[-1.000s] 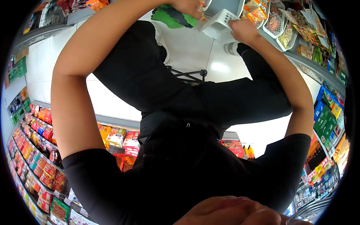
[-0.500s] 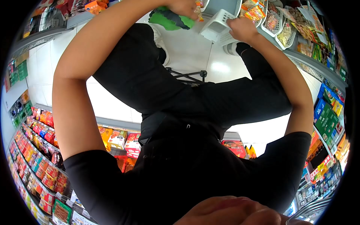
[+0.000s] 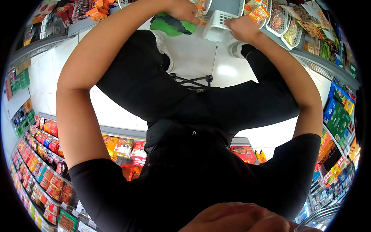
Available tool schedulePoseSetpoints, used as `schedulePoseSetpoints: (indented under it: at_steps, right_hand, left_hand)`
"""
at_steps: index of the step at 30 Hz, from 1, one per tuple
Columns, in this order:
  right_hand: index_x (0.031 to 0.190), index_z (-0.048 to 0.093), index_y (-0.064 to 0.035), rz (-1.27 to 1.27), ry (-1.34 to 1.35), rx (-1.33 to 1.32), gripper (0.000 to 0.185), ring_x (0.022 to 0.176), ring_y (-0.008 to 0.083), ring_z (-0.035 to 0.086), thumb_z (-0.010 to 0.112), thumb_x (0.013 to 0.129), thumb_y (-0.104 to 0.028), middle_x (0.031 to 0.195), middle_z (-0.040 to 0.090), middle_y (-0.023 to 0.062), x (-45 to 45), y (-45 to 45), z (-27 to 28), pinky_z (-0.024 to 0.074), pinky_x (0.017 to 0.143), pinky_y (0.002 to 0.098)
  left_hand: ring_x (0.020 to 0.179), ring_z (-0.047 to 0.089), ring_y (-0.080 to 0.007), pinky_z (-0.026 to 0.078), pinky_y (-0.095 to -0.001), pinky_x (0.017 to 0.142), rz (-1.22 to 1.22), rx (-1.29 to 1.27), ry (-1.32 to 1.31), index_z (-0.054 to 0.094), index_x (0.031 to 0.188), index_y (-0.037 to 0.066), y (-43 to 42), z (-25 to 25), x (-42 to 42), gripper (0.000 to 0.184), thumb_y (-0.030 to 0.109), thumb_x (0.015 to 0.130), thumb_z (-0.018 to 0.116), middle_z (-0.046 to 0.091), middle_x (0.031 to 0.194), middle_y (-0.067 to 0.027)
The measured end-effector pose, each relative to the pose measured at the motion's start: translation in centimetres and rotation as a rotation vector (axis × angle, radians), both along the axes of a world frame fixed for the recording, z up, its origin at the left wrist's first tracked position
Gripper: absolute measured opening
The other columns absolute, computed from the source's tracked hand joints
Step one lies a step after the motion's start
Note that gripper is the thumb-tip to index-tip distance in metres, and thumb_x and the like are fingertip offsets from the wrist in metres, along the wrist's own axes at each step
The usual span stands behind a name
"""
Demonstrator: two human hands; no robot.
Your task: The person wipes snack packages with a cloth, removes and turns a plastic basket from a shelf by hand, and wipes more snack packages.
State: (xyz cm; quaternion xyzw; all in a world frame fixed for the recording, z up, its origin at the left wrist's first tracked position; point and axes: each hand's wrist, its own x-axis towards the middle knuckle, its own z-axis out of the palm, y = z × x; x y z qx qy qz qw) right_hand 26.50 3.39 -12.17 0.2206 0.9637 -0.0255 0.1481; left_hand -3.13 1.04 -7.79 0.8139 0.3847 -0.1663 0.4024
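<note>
A white plastic basket point(image 3: 218, 29) with slotted sides is tilted over the floor in front of the shelf. My right hand point(image 3: 243, 29) is closed on its right-hand edge. Left of the basket, my left hand point(image 3: 186, 11) has its fingers curled over a green and black cloth point(image 3: 170, 25), which hangs below the hand. The fingertips of that hand are partly hidden. Cloth and basket are a short gap apart.
Ahead, a low shelf point(image 3: 228, 7) holds white baskets point(image 3: 291, 34) of packaged snacks. Orange packets point(image 3: 98, 13) lie at its left. A folding stool's black frame point(image 3: 193, 80) stands between my legs. Behind me are shelves of red packages point(image 3: 50, 181) and boxes point(image 3: 138, 150).
The basket has turned more upright and shifted slightly left with my right hand. My left hand and the cloth have moved a little down and left.
</note>
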Motion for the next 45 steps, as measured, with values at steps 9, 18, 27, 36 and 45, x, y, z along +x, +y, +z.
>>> schedulePoseSetpoints:
  at_steps: [9,18,27,36,45]
  right_hand:
    - [0.099,0.071,-0.0082,-0.033,-0.044,0.062,0.016,0.082,0.0332,0.075,0.064,0.086,-0.013,0.088,0.075,0.0158,-0.3,0.2,1.2,0.0587,0.073,0.0471]
    - [0.109,0.069,-0.0105,-0.054,-0.028,0.028,0.022,0.086,0.0335,0.074,0.063,0.088,-0.011,0.095,0.075,0.0152,-0.9,-0.1,2.0,0.0595,0.075,0.0465]
    - [0.113,0.068,-0.0060,-0.041,-0.164,-0.038,0.030,0.095,0.0338,0.073,0.071,0.085,-0.016,0.104,0.074,0.0161,0.0,-0.1,0.4,0.0586,0.083,0.0463]
    - [0.084,0.064,-0.0074,-0.032,-0.134,-0.297,0.024,0.109,0.0331,0.067,0.082,0.076,-0.021,0.123,0.066,0.0139,0.3,2.1,3.8,0.0546,0.089,0.0422]
    - [0.080,0.062,-0.0078,-0.040,0.075,-0.443,0.034,0.117,0.0350,0.062,0.090,0.069,-0.022,0.132,0.060,0.0146,1.9,2.1,2.6,0.0524,0.094,0.0435]
  left_hand:
    - [0.089,0.069,-0.0361,0.051,-0.0478,0.081,0.000,-0.036,0.069,0.072,0.102,-0.005,0.3,1.5,0.4,0.059,0.051,0.097,0.055,0.073,0.097,-0.0223]
    - [0.088,0.069,-0.0361,0.051,-0.0478,0.081,0.035,-0.078,0.079,0.073,0.102,-0.004,-0.3,1.5,0.2,0.059,0.051,0.097,0.055,0.073,0.097,-0.0218]
    - [0.086,0.068,-0.0358,0.051,-0.0474,0.080,0.005,-0.040,-0.009,0.073,0.097,-0.004,0.0,0.1,-0.4,0.058,0.051,0.097,0.056,0.073,0.093,-0.0217]
    - [0.081,0.068,-0.0325,0.051,-0.0459,0.076,0.014,-0.074,-0.009,0.073,0.096,-0.003,0.1,0.8,-0.1,0.055,0.049,0.098,0.056,0.072,0.088,-0.0196]
    - [0.079,0.068,-0.0322,0.051,-0.0459,0.074,-0.010,-0.084,0.010,0.073,0.095,-0.003,0.2,1.0,0.1,0.055,0.049,0.098,0.055,0.072,0.086,-0.0197]
